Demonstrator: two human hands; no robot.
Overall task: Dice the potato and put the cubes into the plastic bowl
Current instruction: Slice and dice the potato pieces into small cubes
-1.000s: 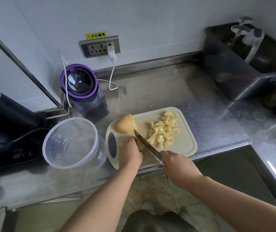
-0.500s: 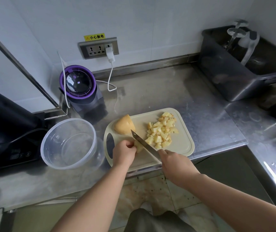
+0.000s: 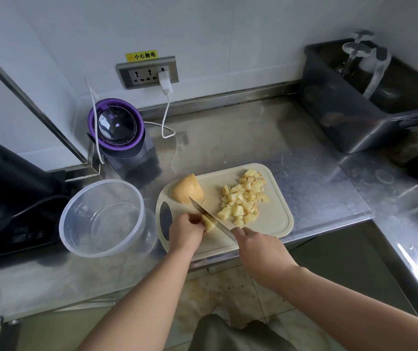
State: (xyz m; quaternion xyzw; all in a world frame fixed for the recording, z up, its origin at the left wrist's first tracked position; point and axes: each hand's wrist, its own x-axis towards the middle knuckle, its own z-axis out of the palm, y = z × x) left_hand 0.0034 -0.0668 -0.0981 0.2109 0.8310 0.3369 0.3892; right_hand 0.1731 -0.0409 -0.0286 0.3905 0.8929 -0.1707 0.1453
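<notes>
Left hand (image 3: 185,233) curls its fingers over a small potato piece (image 3: 209,225) on the near-left part of the cutting board (image 3: 273,224) and pins it down. My right hand (image 3: 258,249) is wrapped round the handle of the knife (image 3: 210,219). The blade runs diagonally across the board, with its edge against that piece and close beside the left fingertips.

I judge this to be mid-dicing, and the piece is small enough to slip. To do the cut well, I want a flat face down on the board, fingertips tucked back so the knuckles guide the blade, and a straight downward press rather than a sawing pull. I would space each slice to match the cubes (image 3: 243,201) heaped on the board's far-right part, so the dice come out even.

A larger uncut potato chunk (image 3: 187,190) sits at the board's far-left corner, just past the knife tip, so more cutting remains. The plastic bowl (image 3: 101,221) stands just off the board's left edge on the tabletop (image 3: 253,138) and holds no cubes yet. I would sweep them that way with the flat of the blade once the pile grows.

A purple-lidded appliance (image 3: 120,125) stands behind the board's far-left corner.
</notes>
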